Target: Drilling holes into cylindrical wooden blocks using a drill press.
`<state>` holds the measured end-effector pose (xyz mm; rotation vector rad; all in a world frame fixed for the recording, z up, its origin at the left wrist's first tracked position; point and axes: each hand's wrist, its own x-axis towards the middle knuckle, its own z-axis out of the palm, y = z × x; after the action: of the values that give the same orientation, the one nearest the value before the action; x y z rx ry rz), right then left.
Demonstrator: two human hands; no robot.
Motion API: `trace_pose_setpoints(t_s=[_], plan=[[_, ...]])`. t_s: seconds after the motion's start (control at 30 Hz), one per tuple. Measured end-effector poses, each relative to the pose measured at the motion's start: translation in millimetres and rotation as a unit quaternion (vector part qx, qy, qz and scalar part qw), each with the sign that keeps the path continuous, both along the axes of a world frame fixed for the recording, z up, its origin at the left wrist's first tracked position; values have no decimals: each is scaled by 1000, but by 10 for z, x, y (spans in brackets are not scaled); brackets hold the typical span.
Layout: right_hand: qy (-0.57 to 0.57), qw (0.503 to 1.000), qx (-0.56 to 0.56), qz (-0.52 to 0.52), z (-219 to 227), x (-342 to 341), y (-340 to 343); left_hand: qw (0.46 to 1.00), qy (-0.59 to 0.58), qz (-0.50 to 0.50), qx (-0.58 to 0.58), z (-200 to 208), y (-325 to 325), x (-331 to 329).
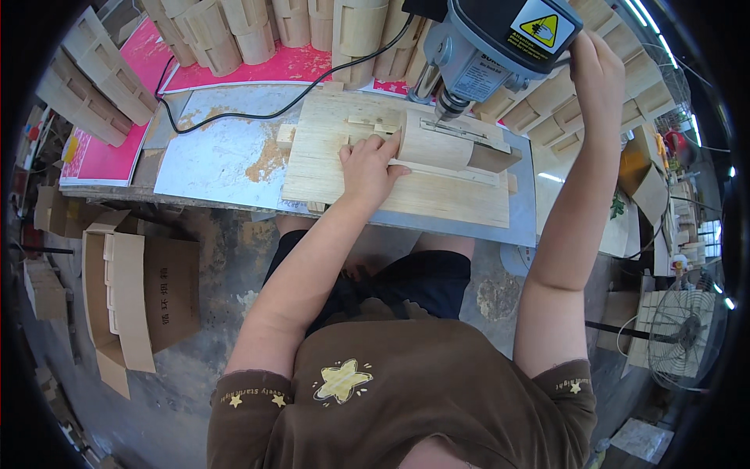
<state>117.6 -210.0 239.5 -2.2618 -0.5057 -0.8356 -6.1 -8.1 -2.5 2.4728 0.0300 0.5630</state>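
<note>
On the workbench a curved pale wooden piece (434,145) lies in a wooden jig board (319,160). My left hand (369,166) grips the left end of this piece, thumb at the near side and fingers over the top. Above it stands a bench drill press (478,56), its chuck (451,105) over the far side of the piece; whether the bit touches the wood cannot be made out. My right hand (598,69) is raised at the machine's right side, closed around its feed handle (559,64), which is mostly hidden.
Stacks of pale wooden cylinders (211,39) line the back of the bench on pink sheets (262,69). A black cable (269,116) crosses the bench's left part. An open cardboard box (141,289) stands on the floor at left, a fan (687,332) at right.
</note>
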Motion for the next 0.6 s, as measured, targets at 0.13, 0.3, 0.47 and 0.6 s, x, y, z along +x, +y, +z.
trace_pose_setpoints(t_s=[0.13, 0.3, 0.47, 0.6], plan=[[33, 999, 29, 25, -374, -747, 7, 1000, 0, 6, 4, -23, 21, -29], [-33, 983, 161, 79, -1255, -924, 109, 1000, -3, 0, 1, 25, 4, -14], [-127, 965, 194, 119, -1810, -689, 199, 1000, 10, -7, 0, 56, -21, -9], [-148, 966, 171, 128, -1789, -701, 183, 1000, 0, -7, 1, 18, -6, -7]])
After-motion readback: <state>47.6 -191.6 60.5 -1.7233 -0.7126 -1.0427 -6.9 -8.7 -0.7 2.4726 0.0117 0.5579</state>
